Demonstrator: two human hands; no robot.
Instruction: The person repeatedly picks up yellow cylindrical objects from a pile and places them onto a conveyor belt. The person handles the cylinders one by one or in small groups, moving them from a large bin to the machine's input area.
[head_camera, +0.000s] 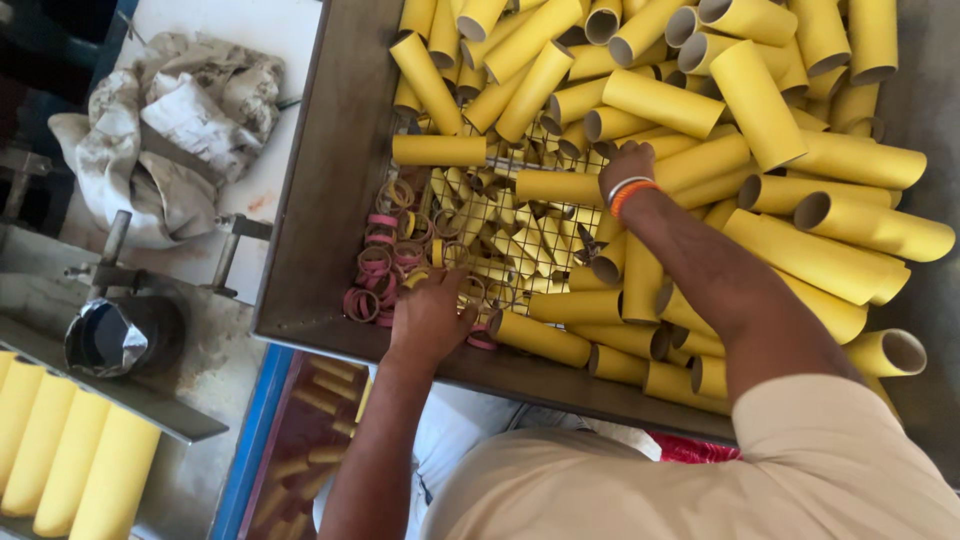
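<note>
Beige short sleeve (830, 440); orange, white wristbands (630, 191).

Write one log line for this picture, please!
left hand: on small rings | right hand: among yellow tubes | metal bin

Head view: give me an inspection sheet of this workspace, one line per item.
Surface: large brown tray with a wire mesh grid in its middle.
Job's things: heap of yellow cardboard tubes over the tray's far and right parts; short pink and yellow rings piled at the near left.
Clutter: crumpled dirty cloth on the white top left of the tray.
Grippers: left hand rests on the rings; right hand, wristbands on its wrist, reaches among the tubes; grasp cannot be told.
Cables: nothing seen.
Surroundings: metal machine part at left, row of yellow tubes below it.
</note>
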